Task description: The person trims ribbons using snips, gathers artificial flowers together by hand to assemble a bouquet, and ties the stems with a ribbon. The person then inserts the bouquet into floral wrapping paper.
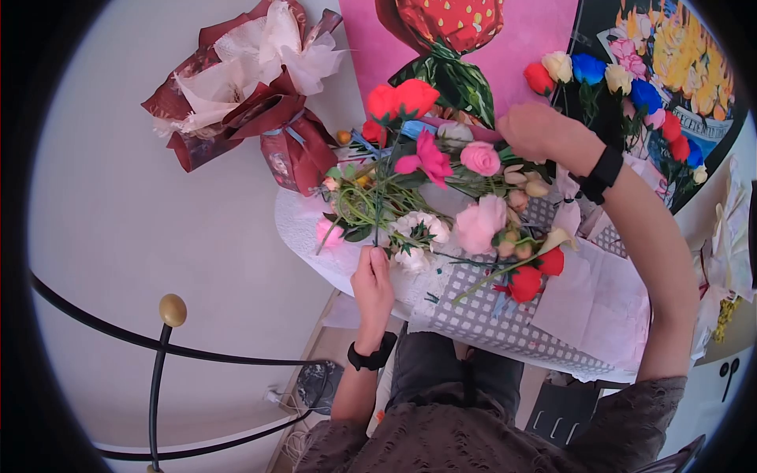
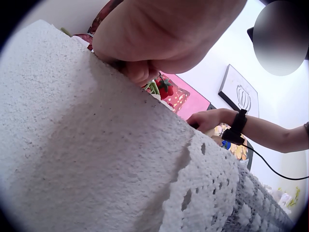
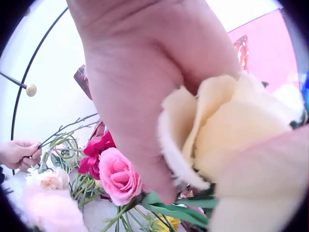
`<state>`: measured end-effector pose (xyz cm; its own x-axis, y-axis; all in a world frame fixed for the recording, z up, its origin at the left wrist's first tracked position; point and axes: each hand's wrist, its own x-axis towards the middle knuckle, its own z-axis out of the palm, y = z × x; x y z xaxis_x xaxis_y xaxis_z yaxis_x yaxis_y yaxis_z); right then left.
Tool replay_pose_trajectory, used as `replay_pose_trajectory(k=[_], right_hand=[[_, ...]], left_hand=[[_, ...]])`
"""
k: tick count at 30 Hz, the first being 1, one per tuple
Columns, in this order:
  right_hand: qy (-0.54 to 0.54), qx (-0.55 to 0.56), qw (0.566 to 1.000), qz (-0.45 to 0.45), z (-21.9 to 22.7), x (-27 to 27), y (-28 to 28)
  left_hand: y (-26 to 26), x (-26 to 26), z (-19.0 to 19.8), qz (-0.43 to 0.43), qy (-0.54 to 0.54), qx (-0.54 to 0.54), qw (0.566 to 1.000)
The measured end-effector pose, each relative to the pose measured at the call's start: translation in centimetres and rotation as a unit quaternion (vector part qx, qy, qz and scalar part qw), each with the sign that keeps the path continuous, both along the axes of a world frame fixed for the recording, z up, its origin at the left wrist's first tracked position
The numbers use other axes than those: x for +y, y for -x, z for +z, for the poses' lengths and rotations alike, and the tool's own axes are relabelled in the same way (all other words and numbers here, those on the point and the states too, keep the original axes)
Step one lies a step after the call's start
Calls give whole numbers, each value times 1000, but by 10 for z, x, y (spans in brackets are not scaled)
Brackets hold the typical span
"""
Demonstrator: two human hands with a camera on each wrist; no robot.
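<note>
Near the table's front left, my left hand (image 1: 372, 288) pinches thin dark stems between thumb and fingers. The stems rise toward red roses (image 1: 400, 101). My right hand (image 1: 544, 138) reaches over the back of the flower pile, its wrist bent. In the right wrist view a large cream rose (image 3: 231, 125) lies right beside that hand, with green leaves (image 3: 183, 210) under the thumb; its other fingers are hidden, so I cannot tell what it grips. Between the hands lie a magenta flower (image 1: 428, 160), a pink rose (image 1: 481, 158) and white flowers (image 1: 422, 229).
A burgundy-wrapped bouquet (image 1: 296, 150) stands at the back left. Red, cream and blue roses (image 1: 589, 69) stand at the back right before a dark picture. White wrapping sheets (image 1: 595, 303) lie over the checked cloth (image 1: 473, 311). A black metal frame (image 1: 236, 361) curves at the left.
</note>
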<state>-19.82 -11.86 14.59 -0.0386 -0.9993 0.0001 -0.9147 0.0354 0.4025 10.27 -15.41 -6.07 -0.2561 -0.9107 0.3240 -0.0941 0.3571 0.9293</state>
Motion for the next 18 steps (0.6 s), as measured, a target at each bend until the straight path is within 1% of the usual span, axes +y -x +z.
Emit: replay_pose_trajectory(k=[1, 2, 4, 6, 9, 10, 12, 13, 15, 16, 18], right_hand=[[15, 50, 999, 8, 6, 5, 0], [15, 50, 999, 5, 11, 11, 1], [56, 154, 984, 74, 22, 22, 4], [65, 144, 984, 79, 34, 31, 8], [85, 204, 973, 60, 55, 49, 0], [85, 205, 973, 57, 53, 52, 1], [221, 296, 924, 101, 45, 57, 5], [220, 297, 924, 100, 40, 58, 4], [208, 296, 931, 56, 30, 59, -2], [209, 296, 930, 55, 25, 59, -2], [221, 259, 939, 42, 15, 59, -1]], left_hand=[[1, 0, 1, 3, -5, 2, 1000], [1, 1, 2, 5, -10, 3, 1000], [2, 0, -1, 2, -3, 10, 1000], [3, -1, -1, 0, 5, 17, 1000], [3, 0, -1, -2, 10, 18, 1000], [3, -1, -1, -1, 5, 20, 1000], [5, -2, -2, -2, -1, 23, 1000], [5, -3, -4, -6, 1, 30, 1000], [6, -1, -4, -9, 4, 37, 999], [6, 0, -2, -8, 3, 34, 999], [5, 1, 1, -7, 2, 31, 999]])
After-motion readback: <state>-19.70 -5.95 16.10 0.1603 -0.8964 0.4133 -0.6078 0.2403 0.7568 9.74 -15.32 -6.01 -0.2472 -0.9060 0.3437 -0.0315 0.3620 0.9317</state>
